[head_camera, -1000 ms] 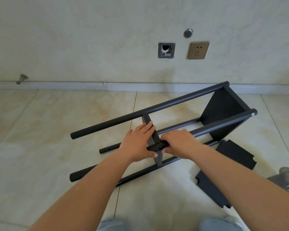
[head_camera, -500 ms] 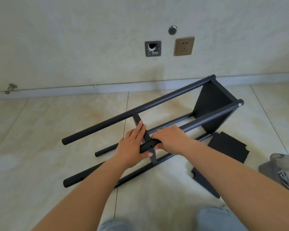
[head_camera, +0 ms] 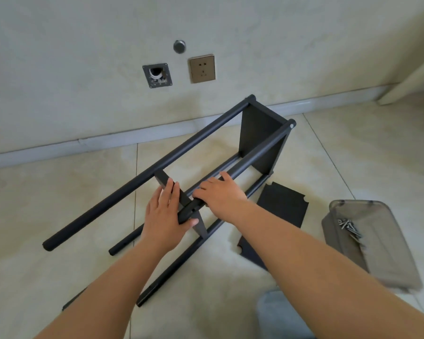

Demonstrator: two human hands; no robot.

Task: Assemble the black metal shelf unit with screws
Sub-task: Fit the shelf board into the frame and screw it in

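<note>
Lying sideways on the floor, the shelf unit (head_camera: 262, 140) shows little change: left hand (head_camera: 165, 216) fingers stay flat against the middle panel (head_camera: 179, 192), right hand (head_camera: 220, 195) fingers stay wrapped on the pole (head_camera: 252, 160). Screws (head_camera: 349, 227) now visible; fastening pending.

black shelf frame (head_camera: 196, 143) on its side, screws (head_camera: 349, 227) in tray (head_camera: 389, 260)

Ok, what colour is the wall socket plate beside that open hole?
Brownish gold, the wall socket plate; the head view shows it.
</note>
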